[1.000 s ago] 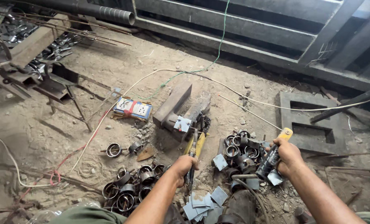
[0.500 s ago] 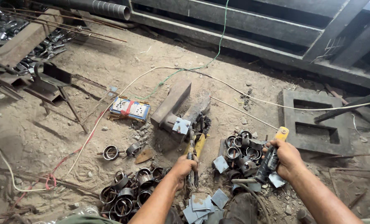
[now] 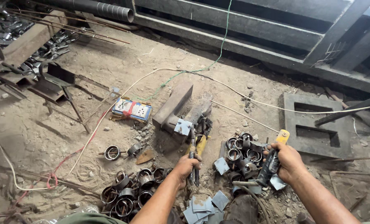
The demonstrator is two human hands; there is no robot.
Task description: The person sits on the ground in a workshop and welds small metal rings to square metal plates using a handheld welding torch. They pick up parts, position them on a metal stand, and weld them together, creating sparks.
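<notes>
My left hand grips a long pair of pliers whose jaws hold a small square metal plate against a steel block on the dirt floor. My right hand is closed around a dark welding electrode holder with a yellow tip, held just right of a pile of short metal rings. Several flat square plates lie on the ground between my arms.
A second heap of metal rings lies at lower left. A power strip with red and white cables sits left of the steel block. A concrete block with two slots is at right. Steel beams and rods line the back.
Both hands have kept their grips. The view has shifted slightly, and the pliers with the plate stay at the steel block.
</notes>
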